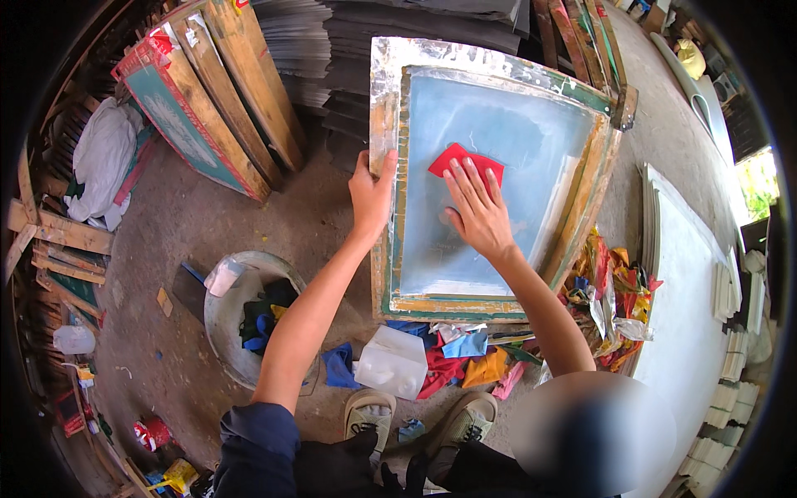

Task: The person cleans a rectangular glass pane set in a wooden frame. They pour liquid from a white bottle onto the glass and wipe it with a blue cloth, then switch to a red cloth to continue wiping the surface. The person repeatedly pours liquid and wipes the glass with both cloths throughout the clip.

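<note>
A wooden-framed printing screen (498,232) with pale blue mesh stands tilted in front of me, its frame smeared with white and green paint. My left hand (372,192) grips the left side bar of this frame, thumb on the front face. On the upper middle of the mesh, my right hand (480,207) lies flat with fingers stretched out, pressing a red cloth (453,158) against the surface. Part of the cloth is hidden under the fingers.
A bucket (217,328) with dark cloths stands at left. A translucent plastic jug (392,362) and coloured rags (484,367) lie by my shoes. More wooden frames (224,91) lean at upper left; white sheets (681,274) are stacked at right.
</note>
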{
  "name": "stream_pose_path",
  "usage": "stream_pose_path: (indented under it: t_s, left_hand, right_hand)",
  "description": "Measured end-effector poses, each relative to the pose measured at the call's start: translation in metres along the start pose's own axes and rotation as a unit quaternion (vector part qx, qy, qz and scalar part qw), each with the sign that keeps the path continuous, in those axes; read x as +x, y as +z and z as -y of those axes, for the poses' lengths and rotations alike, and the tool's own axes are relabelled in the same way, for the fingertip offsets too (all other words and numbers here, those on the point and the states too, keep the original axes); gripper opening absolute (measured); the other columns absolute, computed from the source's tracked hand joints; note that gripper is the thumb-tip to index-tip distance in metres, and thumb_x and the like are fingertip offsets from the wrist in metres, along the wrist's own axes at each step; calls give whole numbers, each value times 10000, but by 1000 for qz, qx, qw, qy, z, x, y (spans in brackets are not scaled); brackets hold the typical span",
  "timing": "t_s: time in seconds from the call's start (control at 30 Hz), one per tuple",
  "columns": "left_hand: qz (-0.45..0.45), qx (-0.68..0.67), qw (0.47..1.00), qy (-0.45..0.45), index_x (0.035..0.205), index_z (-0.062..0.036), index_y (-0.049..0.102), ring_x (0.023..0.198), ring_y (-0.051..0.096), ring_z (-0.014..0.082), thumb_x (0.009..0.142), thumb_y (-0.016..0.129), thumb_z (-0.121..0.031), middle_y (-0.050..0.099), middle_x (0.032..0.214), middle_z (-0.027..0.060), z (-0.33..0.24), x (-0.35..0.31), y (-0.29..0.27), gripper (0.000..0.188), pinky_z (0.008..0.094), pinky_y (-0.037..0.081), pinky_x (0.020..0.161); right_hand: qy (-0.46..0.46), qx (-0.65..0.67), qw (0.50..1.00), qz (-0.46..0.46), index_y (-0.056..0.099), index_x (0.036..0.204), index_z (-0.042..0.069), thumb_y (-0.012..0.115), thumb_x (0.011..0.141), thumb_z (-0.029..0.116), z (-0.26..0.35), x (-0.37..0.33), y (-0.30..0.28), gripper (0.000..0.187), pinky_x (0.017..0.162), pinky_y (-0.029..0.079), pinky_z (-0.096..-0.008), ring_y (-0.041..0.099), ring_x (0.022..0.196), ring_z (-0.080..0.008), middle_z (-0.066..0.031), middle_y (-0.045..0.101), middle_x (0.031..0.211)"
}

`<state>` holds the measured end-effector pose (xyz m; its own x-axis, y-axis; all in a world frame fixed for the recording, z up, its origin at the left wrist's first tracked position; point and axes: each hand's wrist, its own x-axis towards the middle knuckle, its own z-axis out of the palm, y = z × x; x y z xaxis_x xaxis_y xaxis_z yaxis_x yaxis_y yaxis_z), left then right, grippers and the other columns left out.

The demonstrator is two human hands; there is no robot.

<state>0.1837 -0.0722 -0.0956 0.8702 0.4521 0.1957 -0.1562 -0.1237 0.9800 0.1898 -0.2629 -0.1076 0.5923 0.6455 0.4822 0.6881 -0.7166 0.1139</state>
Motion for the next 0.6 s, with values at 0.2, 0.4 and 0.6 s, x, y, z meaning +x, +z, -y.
stream_pose_path:
  t_s: [0.2, 0.4, 0.6]
  left_hand:
    - [-20, 23, 999, 44, 912, 23, 529, 622, 501, 101, 861, 569, -368, 580, 710, 66, 2, 2, -1, 396, 268, 423, 586]
    - [-8, 34, 999, 39, 901, 22, 527, 588, 488, 102, 868, 552, -388, 566, 666, 70, 6, 1, -1, 412, 276, 414, 557]
    - [1, 45, 998, 53, 924, 20, 517, 610, 506, 110, 873, 534, -411, 570, 678, 90, 3, -2, -9, 434, 282, 420, 571]
  right_hand:
    - [-3, 114, 993, 6, 346, 1328, 58, 574, 800, 249, 9, 1, 20, 606, 1046, 263, -399, 323, 1279, -239, -91, 348, 1380]
    - [-97, 162, 980, 57, 368, 1312, 35, 575, 778, 176, 2, -6, 27, 590, 1037, 291, -393, 364, 1255, -238, -104, 387, 1355]
    - [79, 50, 989, -110, 393, 1297, 30, 525, 801, 157, -10, 55, 2, 528, 1043, 276, -401, 355, 1261, -242, -130, 388, 1350]
